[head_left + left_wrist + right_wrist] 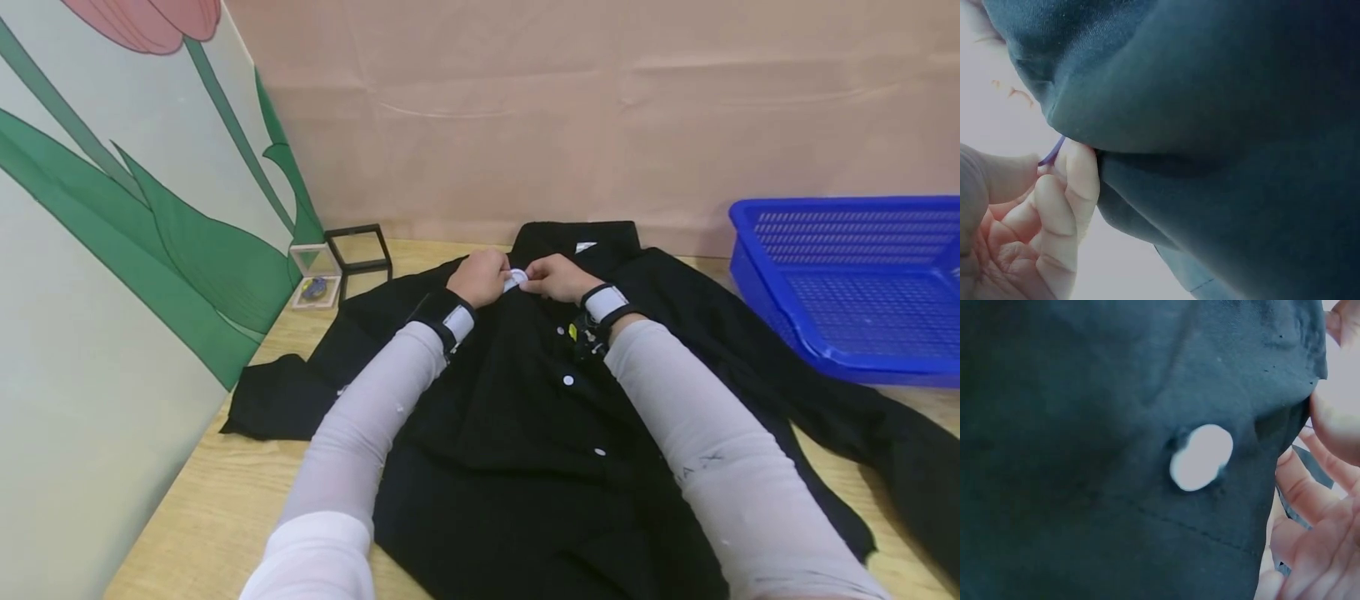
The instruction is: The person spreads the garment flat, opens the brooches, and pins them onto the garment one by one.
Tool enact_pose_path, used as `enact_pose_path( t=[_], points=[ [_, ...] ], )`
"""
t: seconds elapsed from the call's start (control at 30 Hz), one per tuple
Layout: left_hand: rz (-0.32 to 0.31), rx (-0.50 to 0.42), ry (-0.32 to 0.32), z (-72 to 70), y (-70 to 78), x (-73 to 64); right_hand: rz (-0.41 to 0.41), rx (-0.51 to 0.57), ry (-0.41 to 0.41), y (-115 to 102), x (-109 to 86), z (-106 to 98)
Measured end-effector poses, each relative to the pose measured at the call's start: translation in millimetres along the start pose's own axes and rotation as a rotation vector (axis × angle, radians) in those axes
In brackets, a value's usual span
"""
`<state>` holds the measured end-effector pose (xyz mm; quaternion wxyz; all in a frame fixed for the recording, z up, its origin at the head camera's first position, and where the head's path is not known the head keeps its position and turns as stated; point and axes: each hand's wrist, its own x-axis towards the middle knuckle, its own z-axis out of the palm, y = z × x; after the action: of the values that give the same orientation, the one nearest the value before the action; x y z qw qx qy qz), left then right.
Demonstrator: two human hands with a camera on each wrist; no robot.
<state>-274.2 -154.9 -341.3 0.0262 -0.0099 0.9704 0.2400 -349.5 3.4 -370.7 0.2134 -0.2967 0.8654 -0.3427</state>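
A black long-sleeved shirt (pixel 480 467) with white buttons lies spread out, front up, its collar at the far side. Just left of the button row, both hands meet at a small round white piece (pixel 517 278), badge-like; its exact kind is unclear. My left hand (pixel 480 277) pinches this piece from the left. In the left wrist view a thin purple edge (pixel 1052 152) shows between thumb and fingers of the left hand (pixel 1041 219), beside the raised cloth. The right hand (pixel 558 277) pinches shirt cloth at the piece's right side. A white button (pixel 1202 457) appears large in the right wrist view.
A blue plastic basket (pixel 825 354) stands on the right, near a shirt sleeve (pixel 847 417). At the back left are a small open case (pixel 315 304) with a blue and yellow item inside and a black frame (pixel 386 250). A tulip-patterned panel (pixel 150 250) borders the left.
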Motion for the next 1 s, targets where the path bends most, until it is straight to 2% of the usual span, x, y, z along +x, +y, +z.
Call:
enact_pose_path(
  t=[0.3, 0.5, 0.67, 0.83, 1.0],
  points=[
    [0.002, 0.011, 0.003, 3.4, 0.5, 1.0, 0.028, -0.008, 0.001, -3.9, -0.9, 3.5],
    [0.011, 0.018, 0.007, 6.9, 0.0, 1.8, 0.008, -0.066, 0.023, -5.1, 0.0, 6.2],
    [0.010, 0.017, 0.011, 11.4, -2.0, 2.1, 0.035, -0.100, 0.032, -4.7, 0.7, 10.3],
    [0.043, 0.048, 0.032, 12.1, -1.7, 1.8, 0.077, -0.163, 0.040, -16.6, -4.0, 11.7],
    [0.062, 0.065, 0.043, 11.1, 0.0, 2.2, 0.083, -0.211, 0.034, -25.6, -6.3, 10.8]
  ],
)
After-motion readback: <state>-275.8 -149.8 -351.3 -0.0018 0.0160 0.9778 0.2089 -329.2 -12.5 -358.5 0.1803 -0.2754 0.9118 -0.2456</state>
